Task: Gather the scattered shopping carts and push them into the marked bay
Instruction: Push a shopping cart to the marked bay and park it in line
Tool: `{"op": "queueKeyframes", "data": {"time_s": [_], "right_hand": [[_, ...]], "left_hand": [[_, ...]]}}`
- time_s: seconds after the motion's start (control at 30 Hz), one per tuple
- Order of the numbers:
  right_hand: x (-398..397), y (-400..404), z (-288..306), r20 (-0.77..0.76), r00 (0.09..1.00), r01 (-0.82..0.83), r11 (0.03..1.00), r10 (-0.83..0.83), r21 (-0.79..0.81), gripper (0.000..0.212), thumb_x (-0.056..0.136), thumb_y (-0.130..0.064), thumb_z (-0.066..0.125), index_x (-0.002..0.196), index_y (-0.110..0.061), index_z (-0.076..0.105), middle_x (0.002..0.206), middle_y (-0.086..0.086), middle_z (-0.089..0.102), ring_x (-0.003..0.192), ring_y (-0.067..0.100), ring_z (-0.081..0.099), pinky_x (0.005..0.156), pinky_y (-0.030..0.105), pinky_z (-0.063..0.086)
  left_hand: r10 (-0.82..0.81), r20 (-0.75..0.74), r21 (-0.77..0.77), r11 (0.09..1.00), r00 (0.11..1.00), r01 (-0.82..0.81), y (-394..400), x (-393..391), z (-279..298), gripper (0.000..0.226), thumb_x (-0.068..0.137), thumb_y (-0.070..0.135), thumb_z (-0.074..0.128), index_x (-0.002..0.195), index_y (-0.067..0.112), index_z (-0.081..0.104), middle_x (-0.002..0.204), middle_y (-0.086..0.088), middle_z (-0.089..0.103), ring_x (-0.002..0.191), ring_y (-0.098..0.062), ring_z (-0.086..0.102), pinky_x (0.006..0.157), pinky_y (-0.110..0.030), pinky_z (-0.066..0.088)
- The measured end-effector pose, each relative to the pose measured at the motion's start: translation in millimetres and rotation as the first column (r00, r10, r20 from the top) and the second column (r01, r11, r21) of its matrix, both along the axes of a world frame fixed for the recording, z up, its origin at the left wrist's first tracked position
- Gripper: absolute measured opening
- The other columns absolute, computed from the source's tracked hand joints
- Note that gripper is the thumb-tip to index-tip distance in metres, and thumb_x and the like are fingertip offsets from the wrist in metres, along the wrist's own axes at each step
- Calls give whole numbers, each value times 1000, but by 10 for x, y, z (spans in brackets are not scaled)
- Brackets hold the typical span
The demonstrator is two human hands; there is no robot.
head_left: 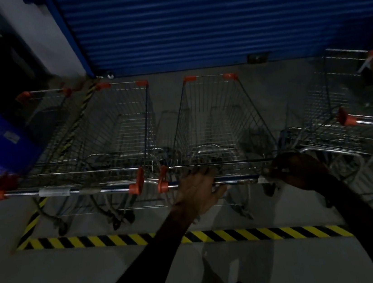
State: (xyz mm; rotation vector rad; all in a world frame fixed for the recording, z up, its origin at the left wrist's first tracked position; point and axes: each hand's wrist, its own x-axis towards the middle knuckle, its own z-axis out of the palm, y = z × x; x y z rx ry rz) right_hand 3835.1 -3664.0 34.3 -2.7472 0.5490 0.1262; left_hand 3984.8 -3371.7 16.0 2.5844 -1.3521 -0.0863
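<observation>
A dim bay before a blue shutter (211, 17), edged by striped floor tape (216, 233) at six o'clock. The centre cart (216, 123) stands inside the tape, both hands on its handle (237, 178). The left hand (198, 191) lies over the bar, fingers (200, 171) loosely curled around it. The right hand (299, 170) grips the bar's end; its fingers are too dark to make out. At nine o'clock, a second cart (122, 130) is parked alongside. At three o'clock, a third cart (346, 101) sits angled, apparently not yet squared in. Most gathering looks done.
</observation>
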Motion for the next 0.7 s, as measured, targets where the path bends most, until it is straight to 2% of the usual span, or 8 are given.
{"op": "queueKeyframes", "data": {"time_s": [0.1,0.17,0.23,0.3,0.4,0.47,0.57,0.7], "right_hand": [[-145,118,-22,170,983,92,989,-71,-114,47,95,-68,58,96,-28,82,113,3,75,100,27,71,81,38,56],[-292,215,-96,289,951,161,973,-109,-163,60,98,-74,43,99,-27,80,115,8,74,99,31,73,77,40,58],[-468,328,-187,315,934,220,968,-172,-123,62,98,-78,37,104,-31,77,136,8,67,116,31,70,81,44,61],[-649,476,-237,305,912,310,948,-276,-71,31,98,-60,60,110,-35,74,155,4,55,127,27,65,85,47,61],[-953,693,-324,372,834,442,897,-408,-9,38,95,-49,68,114,-17,73,122,15,73,98,37,74,75,48,61],[-1173,780,-343,352,809,493,870,-471,31,38,97,-45,71,113,-12,73,107,15,72,95,40,72,75,51,60],[-1566,826,-335,301,757,572,811,-580,121,45,98,-49,69,126,-14,69,116,10,70,104,33,69,84,50,59],[-2148,815,-309,315,663,638,733,-679,237,49,99,-51,67,133,-16,65,124,7,67,97,25,70,80,42,57]], "left_hand": [[-42,66,-93,994,997,48,-36,-163,17,50,96,60,47,123,22,65,120,-2,69,109,-26,66,94,-42,51],[-82,69,-158,983,994,92,-58,-272,21,43,96,54,52,119,21,67,116,-3,70,105,-27,67,90,-41,54],[-114,50,-190,974,992,122,-93,-378,34,38,97,51,56,117,21,70,115,-3,70,105,-26,66,86,-38,54],[-157,8,-219,963,988,155,-148,-477,14,32,97,45,65,116,19,69,116,-4,70,106,-28,65,87,-38,52],[-214,-81,-246,951,973,189,-276,-651,6,33,96,38,71,121,17,68,118,-7,70,107,-31,65,89,-42,54],[-243,-79,-234,947,967,219,-370,-783,-12,39,96,39,71,128,18,69,127,-6,69,114,-30,66,92,-41,55],[-282,-91,-255,934,955,251,-558,-999,-36,40,94,38,73,128,17,71,130,-7,71,118,-32,66,98,-41,55],[-339,-128,-274,915,932,295,-910,-1428,-102,38,95,41,60,120,15,71,115,-7,71,107,-32,68,91,-43,58]]}}
